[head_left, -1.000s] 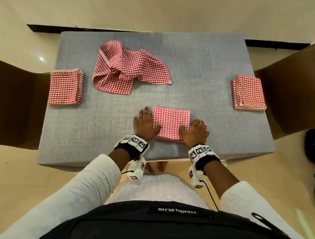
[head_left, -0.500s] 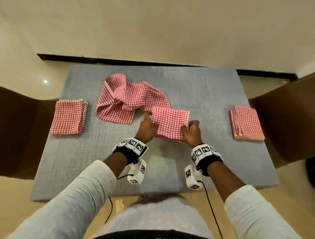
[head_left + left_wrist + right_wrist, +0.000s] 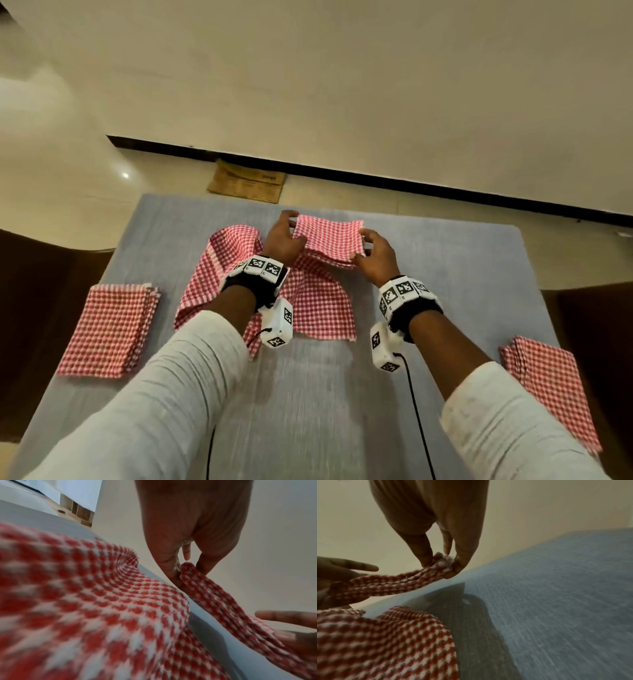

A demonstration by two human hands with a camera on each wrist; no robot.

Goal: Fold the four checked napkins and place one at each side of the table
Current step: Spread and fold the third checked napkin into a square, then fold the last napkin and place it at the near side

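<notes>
Head view. The table [image 3: 445,274], covered in grey cloth, is carrying four checked napkins. The left folded napkin [image 3: 109,329] is lying at 9 o'clock, close to that edge. The right folded napkin [image 3: 551,387] is lying at 3 o'clock, its outer side reaching the table edge. The held napkin [image 3: 330,241], folded to a thick square, is hanging in the air toward 12 o'clock, above the far half of the table. The left hand [image 3: 282,241] is pinching its left side; the right hand [image 3: 375,257] is pinching its right side. The loose napkin [image 3: 308,305], unfolded and rumpled, is sprawling at the centre, partly beneath the held one. Judged progress: two sides are served, the third piece is heading for the far side, and the fourth is waiting to be folded for 6 o'clock. Open cloth is showing at 12 o'clock beyond the hands, and a broad bare strip at 6 o'clock.

Left wrist view. The thumb and fingers [image 3: 171,568] are closing narrowly on the layered edge of the held napkin, which is sagging between the hands. The loose napkin is filling the 7 o'clock area, blurred.

Right wrist view. The fingertips [image 3: 460,563] are nipping a corner of the held napkin. Bare table cloth is spreading from 2 to 5 o'clock; the far edge is running close behind the pinch.
</notes>
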